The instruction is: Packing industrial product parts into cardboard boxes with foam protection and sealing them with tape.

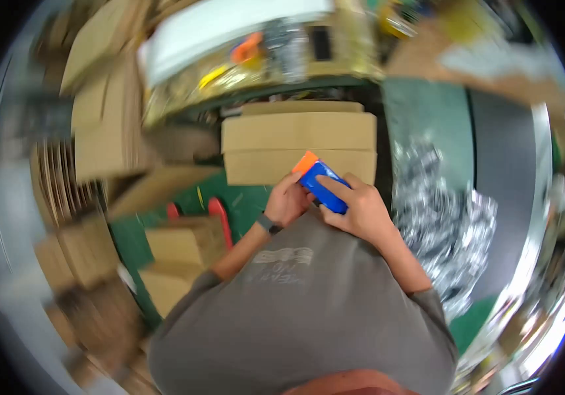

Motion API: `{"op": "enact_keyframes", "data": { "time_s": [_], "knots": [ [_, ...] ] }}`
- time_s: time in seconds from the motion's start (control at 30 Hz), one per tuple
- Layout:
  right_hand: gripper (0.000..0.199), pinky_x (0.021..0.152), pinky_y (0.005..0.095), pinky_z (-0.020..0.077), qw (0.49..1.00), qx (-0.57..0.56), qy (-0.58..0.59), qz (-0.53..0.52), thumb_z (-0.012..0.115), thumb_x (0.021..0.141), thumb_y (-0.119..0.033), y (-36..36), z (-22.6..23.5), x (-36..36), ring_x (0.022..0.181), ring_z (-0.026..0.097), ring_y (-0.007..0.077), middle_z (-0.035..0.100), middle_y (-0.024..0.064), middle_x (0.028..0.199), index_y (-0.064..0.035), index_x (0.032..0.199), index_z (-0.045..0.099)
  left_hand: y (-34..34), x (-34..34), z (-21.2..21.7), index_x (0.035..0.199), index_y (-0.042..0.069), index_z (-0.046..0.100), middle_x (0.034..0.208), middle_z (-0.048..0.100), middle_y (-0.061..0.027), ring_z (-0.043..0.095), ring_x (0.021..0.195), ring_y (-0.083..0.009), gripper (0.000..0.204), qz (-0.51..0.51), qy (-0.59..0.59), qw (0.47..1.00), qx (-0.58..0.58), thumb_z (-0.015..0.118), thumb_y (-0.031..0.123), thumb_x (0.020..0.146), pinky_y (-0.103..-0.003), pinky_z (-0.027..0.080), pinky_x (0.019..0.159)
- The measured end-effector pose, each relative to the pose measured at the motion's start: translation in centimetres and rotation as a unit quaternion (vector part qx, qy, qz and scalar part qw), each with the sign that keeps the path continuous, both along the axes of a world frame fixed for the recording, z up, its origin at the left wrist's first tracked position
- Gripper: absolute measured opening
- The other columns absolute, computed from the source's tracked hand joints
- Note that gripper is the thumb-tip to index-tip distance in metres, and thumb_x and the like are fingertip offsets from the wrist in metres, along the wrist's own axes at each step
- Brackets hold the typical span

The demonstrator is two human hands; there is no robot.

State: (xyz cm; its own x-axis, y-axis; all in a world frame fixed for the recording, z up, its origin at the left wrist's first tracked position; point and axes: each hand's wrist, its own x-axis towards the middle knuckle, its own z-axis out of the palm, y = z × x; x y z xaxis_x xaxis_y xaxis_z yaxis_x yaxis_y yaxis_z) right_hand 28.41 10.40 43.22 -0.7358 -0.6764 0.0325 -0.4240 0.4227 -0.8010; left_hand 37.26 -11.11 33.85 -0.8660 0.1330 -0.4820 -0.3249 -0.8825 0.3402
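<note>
Both my hands are close together in front of my chest. Between them is a small flat blue packet with an orange end [324, 187]; its exact kind is not clear. My right hand [365, 209] grips its blue part, the index finger lying along the top face. My left hand [287, 201], with a dark band at the wrist, pinches it near the orange end. The left fingertips are partly hidden. Just beyond my hands lies a long brown cardboard box [299, 131].
Crumpled silvery plastic film [450, 230] lies at my right beside a dark grey panel [506, 191]. Stacked flat cartons [108, 118] stand at left. An open carton [180, 253] sits near red forks [219, 217]. A cluttered bench [183, 99] runs across the far side.
</note>
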Motion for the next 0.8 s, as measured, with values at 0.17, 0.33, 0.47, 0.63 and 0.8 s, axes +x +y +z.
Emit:
{"op": "enact_keyframes", "data": {
  "time_s": [0.17, 0.33, 0.47, 0.63, 0.8],
  "knots": [
    [0.064, 0.075, 0.0482, 0.0597, 0.981, -0.001, 0.054, 0.185, 0.089, 0.080, -0.019, -6.5, -12.2, -0.3, 0.085, 0.070, 0.0392, 0.066, 0.0181, 0.096, -0.0168, 0.142, 0.075, -9.6, 3.9, -3.2, 0.155, -0.001, 0.060, 0.156, 0.065, -0.0085, 0.060, 0.141, -0.0181, 0.049, 0.259, 0.032, 0.965, -0.028, 0.060, 0.025, 0.114, -0.039, 0.049, 0.117],
    [0.066, 0.079, 0.0498, 0.0601, 0.942, 0.116, 0.109, 0.295, 0.088, 0.082, -0.021, -16.1, -15.0, -2.2, 0.089, 0.070, 0.0395, 0.066, 0.0187, 0.101, -0.0171, 0.146, 0.072, -23.7, 8.6, -13.6, 0.149, 0.001, 0.065, 0.154, 0.068, -0.0068, 0.063, 0.141, -0.0193, 0.042, 0.429, -0.115, 0.887, -0.126, 0.067, 0.017, 0.111, -0.035, 0.048, 0.118],
    [0.059, 0.074, 0.0488, 0.0605, 0.932, 0.125, 0.117, 0.320, 0.088, 0.085, -0.023, -28.3, -15.0, -1.4, 0.082, 0.071, 0.0389, 0.066, 0.0178, 0.097, -0.0171, 0.142, 0.074, -34.3, 8.2, -22.4, 0.146, 0.010, 0.072, 0.147, 0.074, -0.0024, 0.067, 0.137, -0.0148, 0.038, 0.461, -0.183, 0.860, -0.122, 0.072, 0.021, 0.110, -0.035, 0.044, 0.119],
    [0.056, 0.074, 0.0503, 0.0612, 0.915, 0.221, 0.098, 0.324, 0.086, 0.088, -0.029, -35.6, -21.4, -1.5, 0.083, 0.073, 0.0410, 0.068, 0.0201, 0.099, -0.0164, 0.141, 0.074, -40.0, 8.0, -30.9, 0.139, 0.016, 0.078, 0.142, 0.077, 0.0032, 0.067, 0.135, -0.0109, 0.033, 0.372, -0.255, 0.878, -0.161, 0.075, 0.023, 0.107, -0.034, 0.041, 0.116],
    [0.053, 0.076, 0.0517, 0.0630, 0.898, 0.284, 0.082, 0.326, 0.085, 0.088, -0.036, -38.5, -22.6, -0.8, 0.084, 0.076, 0.0416, 0.069, 0.0199, 0.099, -0.0159, 0.136, 0.077, -38.3, 8.9, -41.5, 0.141, 0.023, 0.078, 0.141, 0.078, 0.0006, 0.065, 0.138, -0.0124, 0.040, 0.268, -0.296, 0.896, -0.195, 0.080, 0.035, 0.103, -0.041, 0.046, 0.114]
  ]
}}
